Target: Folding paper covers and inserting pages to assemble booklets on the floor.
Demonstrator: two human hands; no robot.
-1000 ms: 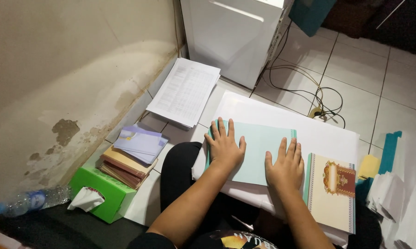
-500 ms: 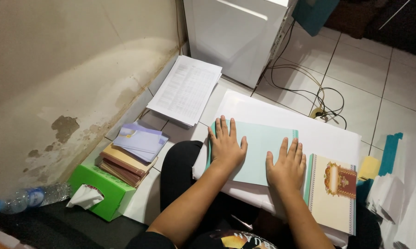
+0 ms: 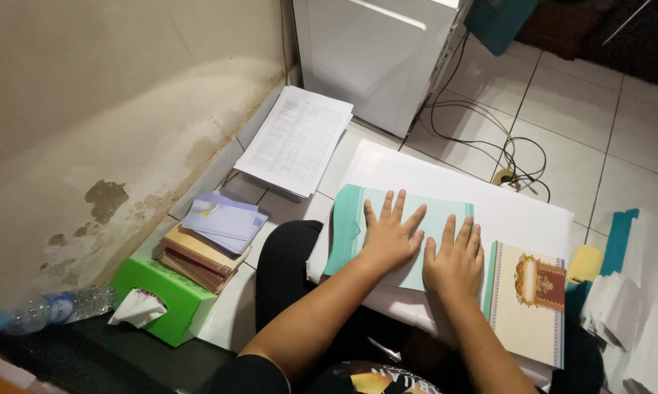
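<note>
Head view: left hand (image 3: 389,237) and right hand (image 3: 455,259), fingers spread, palms flat, gripping nothing, press side by side on pale green sheet (image 3: 351,226) atop white paper stack (image 3: 518,211) over lap.

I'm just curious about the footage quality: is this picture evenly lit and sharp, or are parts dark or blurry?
Head view: brightest on the white sheets and the white cabinet; both hands, left hand and right hand, on the teal paper look sharp; the bottom edge and top right corner fall dark; the plastic bottle at far left is soft.
</note>
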